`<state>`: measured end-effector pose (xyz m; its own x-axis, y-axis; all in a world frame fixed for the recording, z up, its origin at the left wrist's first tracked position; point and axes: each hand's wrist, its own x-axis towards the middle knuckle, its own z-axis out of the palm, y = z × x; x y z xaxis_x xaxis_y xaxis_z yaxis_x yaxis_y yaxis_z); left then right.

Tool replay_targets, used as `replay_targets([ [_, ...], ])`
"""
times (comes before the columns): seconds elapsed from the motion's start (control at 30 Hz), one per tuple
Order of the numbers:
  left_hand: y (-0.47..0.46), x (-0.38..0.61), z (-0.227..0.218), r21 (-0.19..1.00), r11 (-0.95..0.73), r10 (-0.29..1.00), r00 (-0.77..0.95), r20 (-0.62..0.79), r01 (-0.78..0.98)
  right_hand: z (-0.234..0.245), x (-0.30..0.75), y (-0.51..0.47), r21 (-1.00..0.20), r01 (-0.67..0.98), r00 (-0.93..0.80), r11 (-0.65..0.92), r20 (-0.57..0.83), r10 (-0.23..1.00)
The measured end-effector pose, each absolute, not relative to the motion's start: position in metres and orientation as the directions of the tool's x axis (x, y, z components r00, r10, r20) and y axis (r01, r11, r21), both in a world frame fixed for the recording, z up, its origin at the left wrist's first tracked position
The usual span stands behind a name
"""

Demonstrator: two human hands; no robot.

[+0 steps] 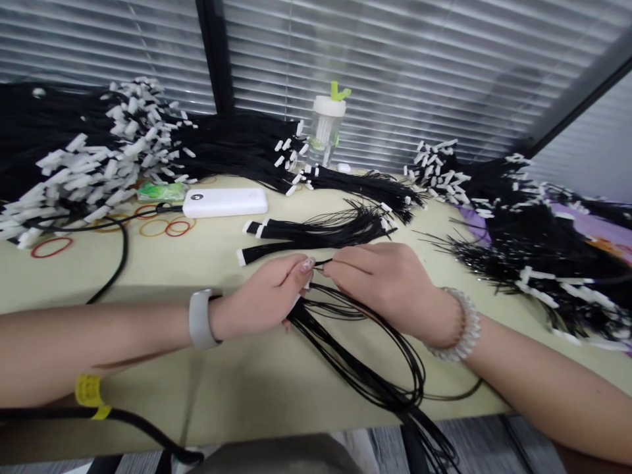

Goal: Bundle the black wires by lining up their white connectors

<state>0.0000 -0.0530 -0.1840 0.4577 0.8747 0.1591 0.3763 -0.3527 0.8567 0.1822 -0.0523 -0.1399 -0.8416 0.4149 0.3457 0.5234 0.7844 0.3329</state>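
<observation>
My left hand (269, 289), with a grey watch band at the wrist, pinches a white connector (307, 283) between thumb and fingers. From that connector a bundle of thin black wires (345, 355) runs down to the right, looping and hanging over the table's front edge. My right hand (385, 276), wearing a beaded bracelet, is closed around a thin black wire (323, 262) beside the connector. Its fingertips are almost touching the left thumb. Just beyond both hands lie several short wire bundles (316, 230) with white connectors at their left ends.
Piles of black wires with white connectors (133, 138) stand at the back left and right (538, 263). Between them are a white power bank (224, 202), a clear bottle (326, 131) and rubber bands (52, 247). A thick black cable (143, 428) crosses the front left.
</observation>
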Motion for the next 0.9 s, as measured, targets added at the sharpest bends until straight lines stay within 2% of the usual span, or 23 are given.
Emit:
replay_targets([
  [0.23,-0.055,0.001,-0.182,0.868,-0.329,0.875,0.467,0.132,0.372,-0.144,0.18,-0.052,0.323,0.533,-0.832,0.782,0.369,0.414],
  [0.43,-0.052,0.005,-0.181,0.952,-0.159,0.922,0.385,0.047,0.263,-0.123,0.177,-0.061,0.346,0.702,-0.709,0.622,0.421,0.566],
  [0.53,-0.051,0.007,-0.183,0.968,-0.097,0.951,0.309,0.022,0.232,-0.113,0.183,-0.071,0.298,0.771,-0.636,0.563,0.418,0.649],
  [0.6,-0.051,0.007,-0.184,0.973,-0.065,0.962,0.274,0.002,0.221,-0.113,0.188,-0.072,0.19,0.782,-0.623,0.594,0.269,0.734],
  [0.67,-0.051,0.007,-0.185,0.975,-0.052,0.964,0.264,-0.007,0.216,-0.119,0.19,-0.068,-0.081,0.739,-0.672,0.669,-0.02,0.74],
  [0.73,-0.051,0.006,-0.186,0.974,-0.063,0.96,0.281,-0.001,0.219,-0.13,0.187,-0.061,-0.373,0.67,-0.736,0.642,-0.216,0.642],
  [0.8,-0.051,0.006,-0.186,0.971,-0.089,0.949,0.313,0.016,0.222,-0.14,0.18,-0.054,-0.551,0.623,-0.756,0.555,-0.243,0.608],
  [0.9,-0.051,0.005,-0.185,0.968,-0.112,0.939,0.342,0.03,0.223,-0.148,0.168,-0.05,-0.6,0.601,-0.724,0.528,-0.129,0.678],
])
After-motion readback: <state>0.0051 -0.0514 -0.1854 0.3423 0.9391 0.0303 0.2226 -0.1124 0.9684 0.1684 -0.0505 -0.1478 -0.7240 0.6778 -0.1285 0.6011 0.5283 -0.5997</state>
